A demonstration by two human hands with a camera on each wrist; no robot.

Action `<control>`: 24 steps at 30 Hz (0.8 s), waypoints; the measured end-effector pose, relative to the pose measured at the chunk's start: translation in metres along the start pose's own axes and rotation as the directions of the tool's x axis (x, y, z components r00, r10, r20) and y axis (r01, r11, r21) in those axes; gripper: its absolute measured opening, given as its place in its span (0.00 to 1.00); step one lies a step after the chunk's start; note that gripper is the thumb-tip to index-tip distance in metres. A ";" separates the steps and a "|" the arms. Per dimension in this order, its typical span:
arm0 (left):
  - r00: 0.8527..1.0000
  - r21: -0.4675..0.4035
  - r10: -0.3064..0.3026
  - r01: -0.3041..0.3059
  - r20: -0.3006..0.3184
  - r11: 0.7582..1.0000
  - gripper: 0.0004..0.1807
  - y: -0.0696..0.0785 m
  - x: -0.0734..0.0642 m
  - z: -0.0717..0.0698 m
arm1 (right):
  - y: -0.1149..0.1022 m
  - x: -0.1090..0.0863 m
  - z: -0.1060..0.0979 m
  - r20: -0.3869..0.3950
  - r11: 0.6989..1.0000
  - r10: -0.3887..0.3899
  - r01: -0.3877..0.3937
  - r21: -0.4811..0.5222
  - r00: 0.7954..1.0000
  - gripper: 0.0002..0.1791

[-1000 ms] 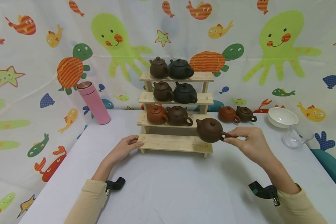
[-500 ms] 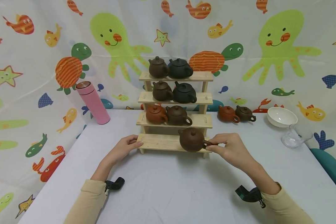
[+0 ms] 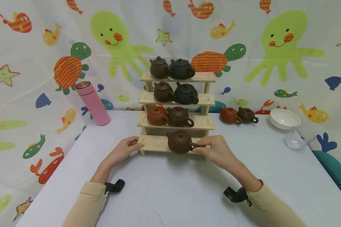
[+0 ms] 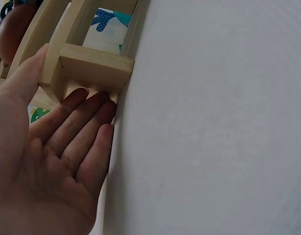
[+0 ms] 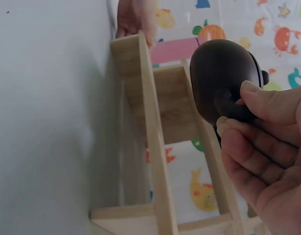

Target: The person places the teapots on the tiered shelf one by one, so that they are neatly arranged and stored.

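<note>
A brown clay teapot point(image 3: 179, 142) is pinched by its handle in my right hand point(image 3: 217, 150). It overlaps the bottom step of a four-step wooden display stand point(image 3: 153, 143). In the right wrist view the teapot point(image 5: 221, 81) appears above that bottom board, thumb and fingertips at its handle. My left hand point(image 3: 123, 152) grips the left end of the bottom step; its thumb lies on the board and its fingers point(image 4: 87, 122) reach underneath. Pairs of teapots stand on the upper steps: a reddish one point(image 3: 157, 115) beside a dark brown one point(image 3: 178, 116), with brown and black ones above.
Right of the stand sit a reddish teapot point(image 3: 228, 115) and a dark brown teapot point(image 3: 246, 115). Farther right are a white bowl point(image 3: 284, 119) and a clear glass pitcher point(image 3: 294, 140). A pink thermos point(image 3: 93, 105) stands at the back left, before a patterned cloth backdrop point(image 3: 164, 19).
My right hand has carried the brown teapot left and slightly down, from the stand's right end to over the middle of the bottom step. The left hand has kept its hold on the stand.
</note>
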State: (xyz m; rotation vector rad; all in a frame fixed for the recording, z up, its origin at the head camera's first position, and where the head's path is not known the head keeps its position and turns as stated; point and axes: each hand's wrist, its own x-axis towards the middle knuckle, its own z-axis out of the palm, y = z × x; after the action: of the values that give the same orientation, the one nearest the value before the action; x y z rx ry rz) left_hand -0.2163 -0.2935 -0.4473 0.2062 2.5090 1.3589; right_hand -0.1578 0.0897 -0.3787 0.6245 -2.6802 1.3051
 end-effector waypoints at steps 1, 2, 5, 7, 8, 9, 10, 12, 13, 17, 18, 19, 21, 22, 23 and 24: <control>1.000 0.005 -0.001 0.001 0.002 1.000 0.35 0.000 0.000 0.000 | 0.001 0.002 0.003 0.004 1.000 0.006 -0.006 0.005 1.000 0.03; 1.000 0.012 -0.002 0.002 0.004 1.000 0.34 0.000 0.000 -0.001 | 0.001 0.004 0.006 0.005 1.000 0.005 -0.005 0.009 1.000 0.03; 1.000 0.020 -0.004 0.004 0.008 1.000 0.33 0.000 0.000 -0.002 | 0.003 0.011 0.016 0.004 1.000 -0.006 0.006 0.017 1.000 0.02; 1.000 0.020 -0.003 0.003 0.009 1.000 0.33 -0.006 0.004 -0.001 | 0.004 0.014 0.022 0.002 0.999 -0.020 0.020 0.026 1.000 0.02; 1.000 0.020 0.000 0.000 0.010 1.000 0.34 -0.007 0.004 -0.001 | 0.004 0.016 0.026 0.001 0.999 -0.029 0.029 0.030 1.000 0.02; 1.000 0.016 0.001 -0.001 0.010 1.000 0.34 -0.007 0.004 -0.002 | 0.004 0.018 0.029 0.001 0.999 -0.034 0.034 0.036 0.999 0.02; 1.000 0.011 0.001 -0.001 0.009 1.000 0.35 -0.008 0.004 -0.002 | 0.003 0.020 0.032 0.001 0.998 -0.036 0.036 0.049 0.999 0.02; 1.000 0.007 0.005 -0.005 0.007 1.000 0.35 -0.008 0.003 -0.002 | 0.003 0.024 0.040 0.001 0.997 -0.036 0.036 0.067 0.999 0.02; 1.000 0.004 0.008 -0.008 0.007 1.000 0.35 -0.008 0.003 -0.002 | 0.003 0.026 0.043 0.002 0.997 -0.034 0.034 0.075 0.999 0.02; 1.000 -0.013 0.026 -0.025 0.015 1.000 0.35 -0.008 0.003 -0.002 | 0.001 0.033 0.056 0.001 0.995 -0.036 0.036 0.091 0.999 0.03; 1.000 -0.018 0.023 -0.023 0.014 1.000 0.35 -0.008 0.003 -0.002 | 0.001 0.035 0.059 -0.001 0.995 -0.038 0.038 0.092 0.999 0.04; 0.999 -0.016 0.027 -0.027 0.016 1.000 0.35 -0.008 0.003 -0.002 | 0.000 0.037 0.061 -0.003 0.995 -0.042 0.042 0.090 0.999 0.04; 0.999 -0.012 0.028 -0.028 0.016 1.000 0.35 -0.008 0.004 -0.001 | -0.001 0.040 0.065 -0.008 0.995 -0.050 0.050 0.090 0.999 0.05; 1.000 -0.011 0.028 -0.027 0.015 1.000 0.35 -0.007 0.004 -0.001 | -0.001 0.041 0.068 -0.009 0.995 -0.051 0.052 0.089 0.999 0.04; 0.999 -0.011 0.028 -0.028 0.015 1.000 0.36 -0.007 0.004 -0.001 | -0.001 0.042 0.070 -0.010 0.995 -0.049 0.050 0.091 0.999 0.04; 1.000 -0.012 0.028 -0.027 0.015 1.000 0.35 -0.006 0.004 -0.001 | -0.002 0.043 0.072 -0.011 0.995 -0.048 0.049 0.092 0.999 0.03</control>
State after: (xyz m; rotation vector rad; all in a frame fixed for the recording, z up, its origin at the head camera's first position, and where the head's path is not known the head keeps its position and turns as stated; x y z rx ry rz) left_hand -0.2201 -0.2972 -0.4526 0.2485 2.4940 1.3773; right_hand -0.1898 0.0196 -0.4116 0.6882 -2.5931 1.4223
